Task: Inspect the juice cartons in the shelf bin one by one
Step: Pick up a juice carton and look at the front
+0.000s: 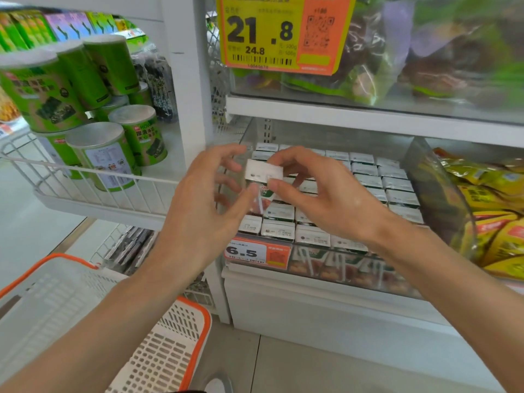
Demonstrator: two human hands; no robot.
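We hold one juice carton (263,173) lifted just above shelf bin (340,268), white top facing us. Right hand (320,199) pinches its top, thumb on near edge, fingers on far edge. Left hand (204,199) curls round its left side, thumb on front. Remaining cartons (368,180) stand packed in rows below. Step, we judge: inspecting this one. Next: turn it, check faces, reseat it upright, take neighbour.

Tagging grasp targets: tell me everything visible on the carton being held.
The held juice carton is a paperboard box, upright, lifted above the other cartons in the clear shelf bin. White top with small dark print; green-red front with a white straw. The right hand pinches its top right end; the left hand grips its left side, thumb on the front.
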